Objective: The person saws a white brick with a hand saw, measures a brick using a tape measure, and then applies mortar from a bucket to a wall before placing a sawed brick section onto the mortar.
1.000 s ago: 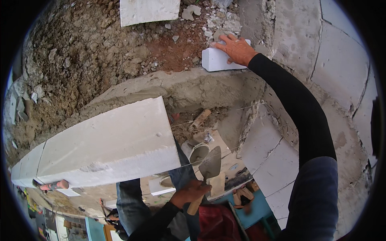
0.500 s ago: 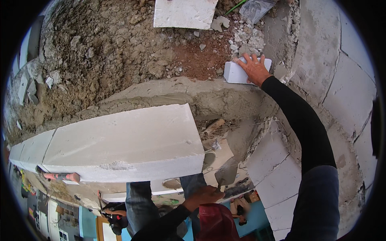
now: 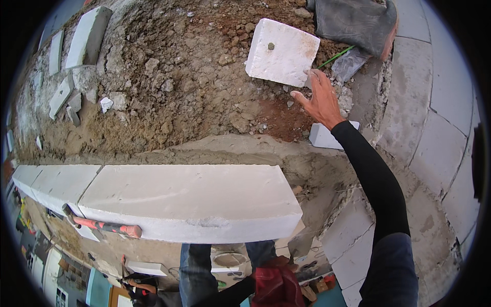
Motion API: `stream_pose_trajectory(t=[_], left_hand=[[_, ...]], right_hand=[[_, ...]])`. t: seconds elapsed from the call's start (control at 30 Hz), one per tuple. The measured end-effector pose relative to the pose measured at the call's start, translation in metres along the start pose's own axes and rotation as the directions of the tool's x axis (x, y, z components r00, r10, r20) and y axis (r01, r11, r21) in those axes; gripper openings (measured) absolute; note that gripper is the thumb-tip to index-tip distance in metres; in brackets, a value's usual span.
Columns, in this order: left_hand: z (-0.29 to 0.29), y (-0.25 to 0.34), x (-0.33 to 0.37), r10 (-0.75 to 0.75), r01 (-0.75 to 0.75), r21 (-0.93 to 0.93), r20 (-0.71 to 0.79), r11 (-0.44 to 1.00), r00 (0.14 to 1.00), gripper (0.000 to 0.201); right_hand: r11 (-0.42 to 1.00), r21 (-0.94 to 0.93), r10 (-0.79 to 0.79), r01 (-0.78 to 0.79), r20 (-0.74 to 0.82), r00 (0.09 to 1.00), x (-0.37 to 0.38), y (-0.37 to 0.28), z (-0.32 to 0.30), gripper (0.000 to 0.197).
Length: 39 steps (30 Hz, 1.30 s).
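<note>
My right hand (image 3: pixel 323 100) reaches over the dirt with its fingers apart, holding nothing. Its fingertips are at the near right corner of a squarish white block (image 3: pixel 284 51); I cannot tell whether they touch it. A smaller white block (image 3: pixel 325 135) lies just below that wrist. Low in the head view, my left hand (image 3: pixel 280 262) is closed round a trowel (image 3: pixel 300 245), whose grey blade points away from me. Red cloth (image 3: pixel 276 286) covers part of this hand, and the trowel's handle is hidden.
A row of long white blocks (image 3: pixel 189 192) runs leftward along a mortar bed. A hammer (image 3: pixel 105 225) with a red and black handle lies against its near side. Beyond are a dark boot (image 3: pixel 353 23), a plastic bag (image 3: pixel 350 65) and white offcuts (image 3: pixel 89 36). Another person (image 3: pixel 143 289) is at lower left.
My right hand has let go of the smaller white block and moved farther away, to the larger block. The view has shifted, showing more ground beyond. My left hand still holds the trowel.
</note>
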State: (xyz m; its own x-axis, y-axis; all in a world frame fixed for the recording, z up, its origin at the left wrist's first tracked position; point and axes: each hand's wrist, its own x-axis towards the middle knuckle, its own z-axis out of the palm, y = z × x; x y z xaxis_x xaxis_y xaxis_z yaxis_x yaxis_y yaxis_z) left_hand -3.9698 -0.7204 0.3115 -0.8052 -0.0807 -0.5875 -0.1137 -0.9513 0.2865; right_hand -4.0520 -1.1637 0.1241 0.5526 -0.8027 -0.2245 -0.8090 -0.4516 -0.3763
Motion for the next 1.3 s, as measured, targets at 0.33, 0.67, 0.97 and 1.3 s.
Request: stream_pose_trajectory(t=[0.33, 0.67, 0.97, 1.3], left_hand=[[-0.003, 0.023, -0.014, 0.037, -0.009, 0.182, -0.152, 0.983, 0.988, 0.056], [-0.014, 0.034, -0.026, 0.143, -0.125, 0.190, -0.085, 0.974, 0.986, 0.059], [0.002, -0.023, 0.005, 0.173, -0.152, 0.162, -0.118, 0.975, 0.978, 0.054], [-0.009, 0.001, -0.013, 0.086, -0.072, 0.100, -0.150, 0.992, 0.985, 0.052]], right_hand=[[0.937, -0.257, 0.228, -0.236, -0.062, 0.972, 0.141, -0.015, 0.020, 0.089], [0.896, -0.442, 0.114, -0.040, 0.141, 0.983, 0.003, -0.039, -0.013, 0.113], [0.959, -0.280, 0.066, 0.036, 0.348, 0.935, 0.047, -0.033, -0.021, 0.115], [0.387, 0.529, 0.266, -0.756, 0.721, 0.640, -0.026, 0.027, -0.033, 0.109]])
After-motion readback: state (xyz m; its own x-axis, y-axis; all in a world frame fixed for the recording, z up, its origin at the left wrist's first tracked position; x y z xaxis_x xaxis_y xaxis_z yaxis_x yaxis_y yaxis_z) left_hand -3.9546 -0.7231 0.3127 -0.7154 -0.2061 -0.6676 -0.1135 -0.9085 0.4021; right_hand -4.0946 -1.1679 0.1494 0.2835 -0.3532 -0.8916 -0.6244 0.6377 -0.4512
